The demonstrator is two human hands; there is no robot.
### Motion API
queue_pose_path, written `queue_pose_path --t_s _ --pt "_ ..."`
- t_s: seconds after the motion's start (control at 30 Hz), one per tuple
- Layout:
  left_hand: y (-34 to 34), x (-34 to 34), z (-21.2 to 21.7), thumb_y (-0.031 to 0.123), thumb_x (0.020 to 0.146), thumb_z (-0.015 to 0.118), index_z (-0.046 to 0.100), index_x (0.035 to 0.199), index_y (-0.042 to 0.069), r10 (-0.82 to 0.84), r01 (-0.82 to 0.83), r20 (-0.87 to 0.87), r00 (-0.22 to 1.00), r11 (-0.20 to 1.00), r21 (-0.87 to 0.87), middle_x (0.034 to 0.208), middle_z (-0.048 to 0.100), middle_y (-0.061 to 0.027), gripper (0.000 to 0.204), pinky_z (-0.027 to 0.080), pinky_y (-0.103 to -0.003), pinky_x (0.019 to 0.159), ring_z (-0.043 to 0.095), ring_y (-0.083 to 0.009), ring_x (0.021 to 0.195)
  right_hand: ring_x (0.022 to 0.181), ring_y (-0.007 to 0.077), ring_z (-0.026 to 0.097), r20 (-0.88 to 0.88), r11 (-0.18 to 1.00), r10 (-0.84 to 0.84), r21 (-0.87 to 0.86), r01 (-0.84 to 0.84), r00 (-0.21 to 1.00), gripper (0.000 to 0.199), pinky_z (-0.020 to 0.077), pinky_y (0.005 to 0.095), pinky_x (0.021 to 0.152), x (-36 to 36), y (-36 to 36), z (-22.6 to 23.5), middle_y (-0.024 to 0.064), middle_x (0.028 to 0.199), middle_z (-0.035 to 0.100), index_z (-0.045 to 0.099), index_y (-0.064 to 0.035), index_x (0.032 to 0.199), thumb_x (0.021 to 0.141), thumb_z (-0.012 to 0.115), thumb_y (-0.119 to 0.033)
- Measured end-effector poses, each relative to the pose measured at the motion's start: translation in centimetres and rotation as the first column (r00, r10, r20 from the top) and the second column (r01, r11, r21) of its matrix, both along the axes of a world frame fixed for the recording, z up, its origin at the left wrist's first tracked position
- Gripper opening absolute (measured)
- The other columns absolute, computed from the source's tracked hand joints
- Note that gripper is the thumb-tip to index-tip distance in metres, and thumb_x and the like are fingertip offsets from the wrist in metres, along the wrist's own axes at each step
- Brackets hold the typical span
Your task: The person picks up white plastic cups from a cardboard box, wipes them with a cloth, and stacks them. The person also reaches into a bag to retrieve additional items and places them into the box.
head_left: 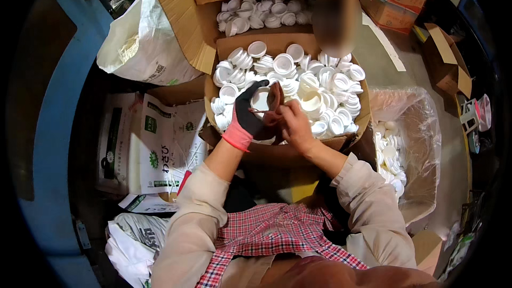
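My left hand (pixel 249 112), in a black glove with a pink-red cuff, is curled around a reddish-brown, folded, soft-looking piece (pixel 275 98). My bare right hand (pixel 296 127) pinches the same piece from the right with its fingers closed. What kind of thing it is cannot be made out. A round white cap (pixel 260 99) shows between the gloved fingers and the brown piece; whether it is held or lies behind is unclear. Both hands are over the near part of an open cardboard box (pixel 266 153) heaped with white round plastic caps (pixel 325 82).
Behind stands another carton with white caps (pixel 264 13). At right is a plastic-lined box (pixel 416 149) with more white pieces. A white sack (pixel 146 48) and a printed white bag (pixel 170 138) are at left. Orange-brown cartons (pixel 392 0) are stacked at the far right.
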State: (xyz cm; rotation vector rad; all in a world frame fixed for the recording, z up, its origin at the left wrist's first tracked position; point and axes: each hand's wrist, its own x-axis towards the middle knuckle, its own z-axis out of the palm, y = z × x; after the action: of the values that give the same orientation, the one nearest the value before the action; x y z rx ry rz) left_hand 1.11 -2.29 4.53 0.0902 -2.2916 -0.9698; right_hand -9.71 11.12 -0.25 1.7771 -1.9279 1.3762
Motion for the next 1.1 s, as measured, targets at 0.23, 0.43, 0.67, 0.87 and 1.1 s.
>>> queue_pose_path --t_s 0.23,0.43,0.67,0.87,1.1 --pt "2.2 -2.0 -6.8 0.058 0.097 0.036 0.056 0.117 -0.003 -0.212 0.355 -0.419 0.883 -0.283 0.891 0.101 0.066 -0.0163 0.067 0.054 -0.04 0.084 0.066 -0.0291 0.091 0.076 0.0309 0.057 -0.15 0.987 0.161 0.017 -0.161 0.975 0.029 0.0489 0.038 0.061 0.5 1.8 -0.9 0.0118 0.091 0.05 0.056 -0.0038 0.099 0.071 0.064 -0.007" --pt "2.7 -2.1 -10.9 0.037 0.079 0.065 0.052 0.124 0.007 -0.026 0.011 0.053 0.998 0.967 0.255 0.118 0.055 -0.0131 0.056 0.043 -0.042 0.097 0.053 -0.0309 0.113 0.077 0.0273 0.058 -0.312 0.986 0.151 -0.026 -0.167 0.938 0.036 0.0495 0.0358 0.06 -0.2 1.8 0.1 0.0103 0.094 0.054 0.059 -0.0035 0.108 0.072 0.062 -0.009" --pt "4.5 -4.0 -8.7 0.016 0.08 0.066 0.052 0.117 0.004 0.056 -0.056 0.01 0.998 0.958 0.28 0.112 0.06 -0.0101 0.041 0.045 -0.034 0.093 0.058 -0.0233 0.107 0.083 0.0378 0.062 -0.097 0.991 -0.127 0.036 0.131 0.987 0.035 0.0516 0.0432 0.064 -1.4 0.4 0.2 0.0145 0.101 0.058 0.059 -0.0061 0.109 0.076 0.059 0.002" --pt "0.2 -7.4 -9.7 0.023 0.089 0.057 0.055 0.114 -0.001 0.288 -0.19 -0.061 0.956 0.761 0.62 0.105 0.064 -0.0135 0.035 0.044 -0.036 0.092 0.058 -0.0258 0.104 0.081 0.0414 0.059 -0.025 0.879 -0.305 0.378 0.292 0.952 0.032 0.049 0.0464 0.068 -4.2 1.4 -2.7 0.0159 0.098 0.054 0.056 -0.0069 0.115 0.083 0.059 -0.003" --pt "-5.2 -2.2 -9.7 0.034 0.077 0.069 0.061 0.108 0.0 0.617 -0.32 0.728 0.299 0.784 -0.532 0.108 0.063 -0.0173 0.047 0.045 -0.041 0.09 0.057 -0.0312 0.107 0.089 0.0413 0.058 0.139 0.951 -0.177 0.28 0.133 0.974 0.034 0.0496 0.0469 0.072 -5.7 4.9 -1.3 0.0164 0.106 0.054 0.056 -0.0071 0.112 0.079 0.06 -0.001"
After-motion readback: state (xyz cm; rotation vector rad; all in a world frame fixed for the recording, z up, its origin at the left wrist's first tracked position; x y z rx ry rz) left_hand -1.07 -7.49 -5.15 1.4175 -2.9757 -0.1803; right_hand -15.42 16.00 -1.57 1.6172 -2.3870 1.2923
